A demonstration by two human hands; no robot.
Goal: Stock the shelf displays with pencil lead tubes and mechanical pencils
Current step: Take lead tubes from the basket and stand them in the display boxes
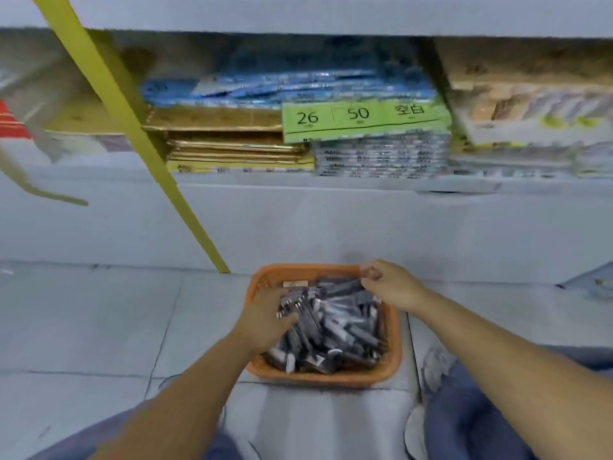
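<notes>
Okay, lead tubes [335,330]: dark grey, heaped loose in an orange basket [318,380] on the tiled floor [99,327], just in front of the shelf [298,207]. On my feed the left hand [265,318] is in the basket's left side, fingers curled round a small bunch of tubes. The right hand [391,287] is at the far-right rim, thumb and forefinger pinched together; what they pinch I cannot tell, too blurred. The shelf holds gold packs [232,151], blue packs [282,89] and a green label [361,119] reading 26 and 50. A yellow strip [132,127] slants across on the left.
</notes>
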